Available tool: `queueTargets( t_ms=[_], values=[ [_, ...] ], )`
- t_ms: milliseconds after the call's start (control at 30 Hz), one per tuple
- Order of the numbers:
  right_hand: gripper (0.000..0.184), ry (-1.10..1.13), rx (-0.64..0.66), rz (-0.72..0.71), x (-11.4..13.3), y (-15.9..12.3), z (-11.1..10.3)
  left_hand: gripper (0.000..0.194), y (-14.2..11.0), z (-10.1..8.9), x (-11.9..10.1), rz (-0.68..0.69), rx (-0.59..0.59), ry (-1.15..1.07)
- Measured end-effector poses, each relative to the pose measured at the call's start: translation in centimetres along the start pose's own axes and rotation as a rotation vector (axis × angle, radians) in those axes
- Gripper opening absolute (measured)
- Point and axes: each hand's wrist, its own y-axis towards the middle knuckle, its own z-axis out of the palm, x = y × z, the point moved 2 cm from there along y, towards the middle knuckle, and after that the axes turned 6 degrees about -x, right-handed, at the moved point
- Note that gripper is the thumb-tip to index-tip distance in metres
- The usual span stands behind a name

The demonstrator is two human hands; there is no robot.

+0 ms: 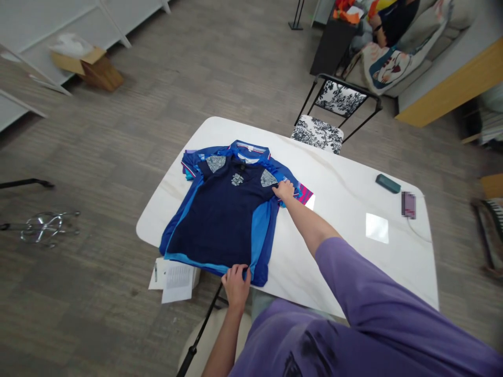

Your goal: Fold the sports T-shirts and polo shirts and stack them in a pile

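A dark navy shirt [223,214] with light-blue side panels and grey patterned shoulders lies spread on top of other blue shirts [271,230] on the white table [318,246]. At the bottom hem, near the table's front edge, my left hand [237,283] has its fingers and thumb closed on the navy shirt. My right hand [285,190] reaches to the shirt's right sleeve and is closed on its edge. A pink-striped piece of fabric [305,194] shows from under the stack beside that hand.
A dark green case [388,184] and a phone-like object [408,204] with a cable lie at the table's right. A folding chair [318,132] stands behind it. Papers [177,283] sit below the left front edge. A person [393,26] is on the sofa; a cardboard box [92,68] is on the floor.
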Motion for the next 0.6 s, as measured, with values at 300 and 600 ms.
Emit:
queueTargets(
  t_ms=[300,600],
  values=[
    [0.023,0.15,-0.036,-0.091,-1.2,0.2,-2.4,0.028,-0.3,-3.2,0.0,-0.02,-0.033,-0.213],
    [0.023,0.343,-0.038,-0.075,-6.8,0.5,-5.0,0.02,-4.1,-4.6,-6.0,0.192,0.04,-0.056]
  ],
)
